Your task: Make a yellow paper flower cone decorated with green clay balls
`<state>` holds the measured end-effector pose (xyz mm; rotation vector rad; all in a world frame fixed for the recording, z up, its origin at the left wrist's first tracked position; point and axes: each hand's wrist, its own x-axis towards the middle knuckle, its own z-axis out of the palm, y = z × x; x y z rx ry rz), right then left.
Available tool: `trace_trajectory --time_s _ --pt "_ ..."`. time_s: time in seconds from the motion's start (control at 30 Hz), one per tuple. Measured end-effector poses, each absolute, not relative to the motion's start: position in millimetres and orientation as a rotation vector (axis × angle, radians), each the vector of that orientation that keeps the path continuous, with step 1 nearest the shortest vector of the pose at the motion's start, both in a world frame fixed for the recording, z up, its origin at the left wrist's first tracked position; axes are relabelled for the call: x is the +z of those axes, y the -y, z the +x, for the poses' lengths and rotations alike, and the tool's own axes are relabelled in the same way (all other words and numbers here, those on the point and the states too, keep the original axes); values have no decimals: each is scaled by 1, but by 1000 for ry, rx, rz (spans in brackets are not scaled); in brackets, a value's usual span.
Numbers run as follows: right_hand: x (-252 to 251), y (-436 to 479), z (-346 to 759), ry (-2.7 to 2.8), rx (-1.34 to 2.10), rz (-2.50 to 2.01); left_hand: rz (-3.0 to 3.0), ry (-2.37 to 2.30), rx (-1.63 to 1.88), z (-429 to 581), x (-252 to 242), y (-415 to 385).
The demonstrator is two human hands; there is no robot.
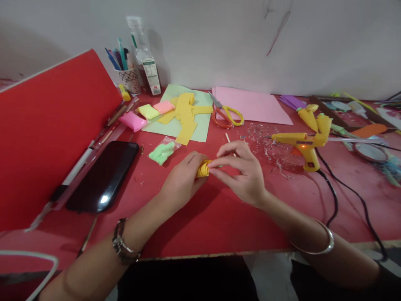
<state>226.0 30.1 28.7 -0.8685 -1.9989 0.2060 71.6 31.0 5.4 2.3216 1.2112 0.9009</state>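
A small rolled yellow paper piece [203, 168] is held between both hands above the red table [200, 225]. My left hand [182, 177] wraps round its left side, with the fingers closed. From the right, my right hand [241, 173] pinches its edge between thumb and fingertips. A bit of green shows just beside the right fingertips, mostly hidden. Yellow paper strips [186, 119] lie on a pale green sheet [200, 131] beyond the hands. A packet of light green clay [162, 153] lies to the left of my left hand.
Scissors [226, 115] lie by pink sheets [253, 106]. A yellow glue gun [308, 146] with a black cable stands right. A black phone [103, 175], red board [56, 133], clay packets [133, 121], bottle [150, 75] and pen cup [130, 79] are at the left.
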Motion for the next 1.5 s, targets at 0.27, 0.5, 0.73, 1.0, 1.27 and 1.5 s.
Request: trace_trajectory --time_s 0.27,0.5,0.73,1.0,1.27,1.5 --pt "30 -32 228 2037 141 -848 2316 -1198 908 72 6 -31" --pt "32 -32 228 2057 120 -816 2315 -1199 921 71 5 -31" --pt "33 -33 228 2076 47 -809 2313 -1215 913 72 5 -32" --pt "30 -34 231 2115 -57 -816 2321 -1231 893 72 5 -32" --pt "30 -34 231 2118 -35 -803 2332 -1244 893 72 5 -32" --pt "31 -34 231 2122 -15 -771 2350 -1258 864 72 6 -32"
